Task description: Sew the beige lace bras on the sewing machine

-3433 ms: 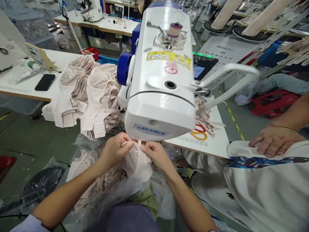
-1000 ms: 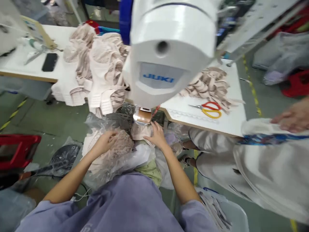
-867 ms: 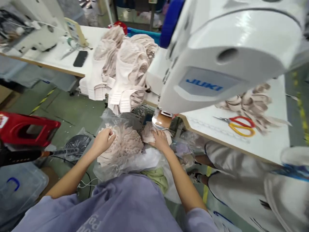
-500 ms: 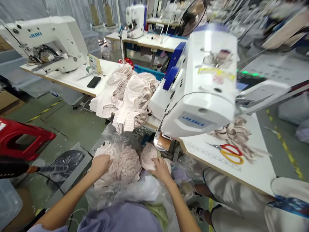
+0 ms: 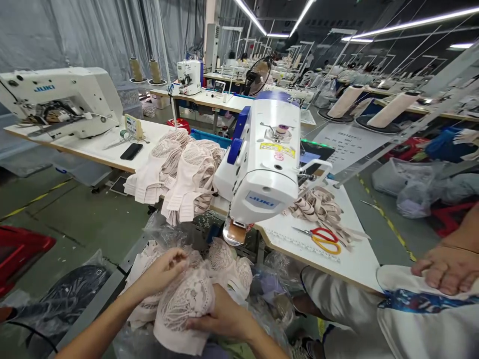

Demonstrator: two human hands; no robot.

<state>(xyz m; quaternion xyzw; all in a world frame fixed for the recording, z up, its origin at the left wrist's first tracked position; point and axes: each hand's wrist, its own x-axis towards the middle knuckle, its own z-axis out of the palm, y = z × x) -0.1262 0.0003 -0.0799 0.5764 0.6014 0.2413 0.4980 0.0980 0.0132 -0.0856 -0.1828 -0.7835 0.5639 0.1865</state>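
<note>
Both my hands hold a pale pink lace bra piece [image 5: 189,306] above a clear plastic bag of similar pieces [image 5: 228,264] in my lap. My left hand [image 5: 164,269] pinches its upper left edge with the fingers closed. From below and the right, my right hand [image 5: 220,319] grips the same piece. The white JUKI sewing machine [image 5: 265,159] stands just beyond, its head overhanging the bag.
A pile of pink bras [image 5: 179,169] hangs over the table edge left of the machine. Red-and-yellow scissors [image 5: 322,239] and loose straps [image 5: 318,207] lie on the white table [image 5: 355,264]. Another person's hand [image 5: 445,267] rests on a knee at right. A phone [image 5: 131,151] lies far left.
The view has tilted up to show the room. My hands have lifted one lace piece out of the bag and brought it toward me.
</note>
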